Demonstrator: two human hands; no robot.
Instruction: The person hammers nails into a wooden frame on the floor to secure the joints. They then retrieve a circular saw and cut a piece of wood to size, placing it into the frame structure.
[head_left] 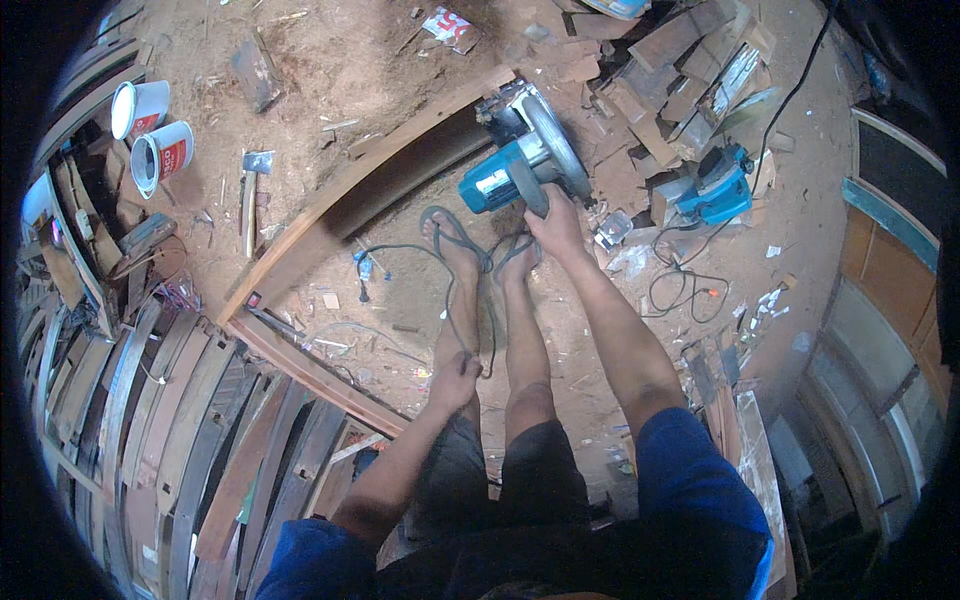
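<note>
Head view: circular saw (540, 145) ahead of the person's feet, base and blade side turned away, over or just beside the far end of a long plank (290, 238); contact there not certain. Right hand (556, 225) has its fingers wrapped round the saw's handle (528, 187); a rear hold like this probably takes the weight and leaves the body clear of the blade. Left hand (457, 380) sits low by the left knee, fingers closed on a dark cord (395, 246), perhaps to manage the slack. Cord loops loosely past both sandals (452, 238): a likely snag underfoot. The plank and a nearer beam (310, 375) form a corner to the left, hemming in the feet. Second teal power tool (722, 192) on the dusty floor (210, 50), right of the saw, near a heap of wood offcuts (655, 110). Two white pails (162, 165) upper left; stacked boards (170, 400) crowd the lower left.
</note>
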